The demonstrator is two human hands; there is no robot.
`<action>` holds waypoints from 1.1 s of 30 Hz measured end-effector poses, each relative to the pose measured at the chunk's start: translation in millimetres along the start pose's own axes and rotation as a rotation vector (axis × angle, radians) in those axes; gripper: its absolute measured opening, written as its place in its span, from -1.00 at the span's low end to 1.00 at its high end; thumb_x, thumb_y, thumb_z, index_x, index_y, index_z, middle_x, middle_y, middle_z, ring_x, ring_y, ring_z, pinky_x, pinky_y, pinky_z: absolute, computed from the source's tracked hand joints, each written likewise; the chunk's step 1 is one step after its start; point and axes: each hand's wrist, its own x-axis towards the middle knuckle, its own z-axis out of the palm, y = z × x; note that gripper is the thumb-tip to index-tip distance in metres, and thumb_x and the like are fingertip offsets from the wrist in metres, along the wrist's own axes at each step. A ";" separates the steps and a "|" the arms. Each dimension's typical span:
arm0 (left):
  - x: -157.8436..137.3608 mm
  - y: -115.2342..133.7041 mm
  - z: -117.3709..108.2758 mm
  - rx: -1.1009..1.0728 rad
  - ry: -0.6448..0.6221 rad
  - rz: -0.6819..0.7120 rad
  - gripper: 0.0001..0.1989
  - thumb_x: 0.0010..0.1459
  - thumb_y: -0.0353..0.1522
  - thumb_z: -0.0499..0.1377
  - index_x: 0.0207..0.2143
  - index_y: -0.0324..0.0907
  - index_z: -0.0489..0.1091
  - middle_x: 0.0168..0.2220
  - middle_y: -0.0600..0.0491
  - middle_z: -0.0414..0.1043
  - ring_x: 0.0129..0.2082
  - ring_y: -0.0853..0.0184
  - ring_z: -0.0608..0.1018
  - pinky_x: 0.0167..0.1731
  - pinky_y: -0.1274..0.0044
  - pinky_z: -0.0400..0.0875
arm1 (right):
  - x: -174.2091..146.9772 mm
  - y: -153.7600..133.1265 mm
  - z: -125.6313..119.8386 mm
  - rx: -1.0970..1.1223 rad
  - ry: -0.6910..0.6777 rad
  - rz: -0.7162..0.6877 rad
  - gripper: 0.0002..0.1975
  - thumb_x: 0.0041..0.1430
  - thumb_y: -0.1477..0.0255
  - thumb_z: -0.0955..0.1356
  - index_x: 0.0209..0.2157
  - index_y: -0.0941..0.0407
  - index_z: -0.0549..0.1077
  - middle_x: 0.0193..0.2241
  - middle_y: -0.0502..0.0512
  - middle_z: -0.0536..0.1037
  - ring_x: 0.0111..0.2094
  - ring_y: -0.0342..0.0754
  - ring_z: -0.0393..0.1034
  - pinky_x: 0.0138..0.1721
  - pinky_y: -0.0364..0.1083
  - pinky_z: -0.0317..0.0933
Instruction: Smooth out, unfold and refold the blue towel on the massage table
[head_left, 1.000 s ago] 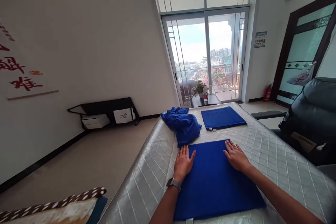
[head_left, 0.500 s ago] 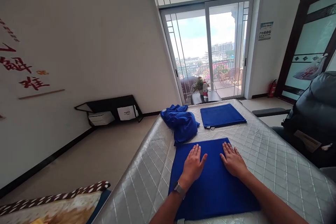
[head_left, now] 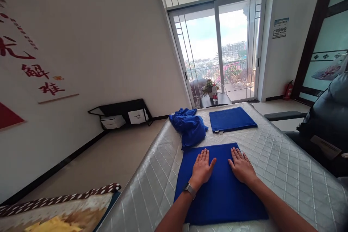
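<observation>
A blue cloth (head_left: 220, 199) lies spread flat in front of me on the quilted mattress (head_left: 152, 185). My left hand (head_left: 202, 166) rests palm down on its upper left part, fingers stretched out and thumb apart. On the upper right part my right hand (head_left: 241, 166) lies flat too, its fingers spread. Neither hand grips the fabric. Just beyond the left hand sits a crumpled heap of blue cloth (head_left: 190, 127). Farther back to the right is a neatly flattened blue cloth (head_left: 232, 119) with small white tags at its near edge.
Behind the mattress stands a small black table (head_left: 224, 98) with a plant (head_left: 208, 87) and a bottle (head_left: 214, 93). A black armchair (head_left: 326, 123) is at the right. A black rack (head_left: 123, 114) with white boxes stands along the left wall. Patterned bedding (head_left: 67, 210) lies lower left.
The view has turned slightly left, so more of the wall lettering shows. Both hands stay flat on the cloth in nearly the same places.
</observation>
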 end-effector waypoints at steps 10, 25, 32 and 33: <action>-36.1 -85.7 -8.3 0.015 0.023 -0.222 -0.12 0.32 0.08 -0.40 0.34 -0.43 0.00 0.37 -0.24 -0.04 0.37 0.14 0.07 0.31 0.31 0.00 | 1.7 1.5 6.6 0.021 0.023 0.018 -0.30 0.35 0.15 -0.01 0.38 0.25 -0.08 0.40 0.15 -0.08 0.40 0.00 -0.35 0.36 0.11 -0.35; -36.4 -90.1 0.0 -0.010 0.102 -0.191 -0.09 0.31 0.09 -0.38 0.32 -0.51 0.05 0.34 -0.31 0.04 0.36 0.07 0.11 0.30 0.26 0.03 | -30.2 -4.5 0.2 -0.088 0.050 -0.049 -0.33 0.38 0.15 -0.04 0.37 0.25 -0.02 0.39 0.14 -0.06 0.40 -0.01 -0.28 0.35 0.12 -0.30; -34.3 -93.2 4.0 -0.003 0.111 -0.189 -0.11 0.31 0.10 -0.36 0.32 -0.45 0.06 0.34 -0.29 0.05 0.35 0.08 0.12 0.29 0.24 0.06 | -43.5 -7.7 1.3 -0.031 0.010 0.008 -0.30 0.37 0.10 -0.04 0.37 0.22 -0.06 0.39 0.10 -0.07 0.40 -0.02 -0.31 0.36 0.12 -0.32; -34.5 -94.0 4.4 0.004 0.118 -0.186 -0.12 0.31 0.10 -0.36 0.32 -0.45 0.07 0.33 -0.29 0.06 0.35 0.08 0.13 0.29 0.24 0.06 | -43.4 -8.1 0.4 -0.021 0.005 0.011 -0.31 0.37 0.11 -0.04 0.38 0.22 -0.06 0.39 0.10 -0.08 0.40 -0.03 -0.31 0.36 0.12 -0.33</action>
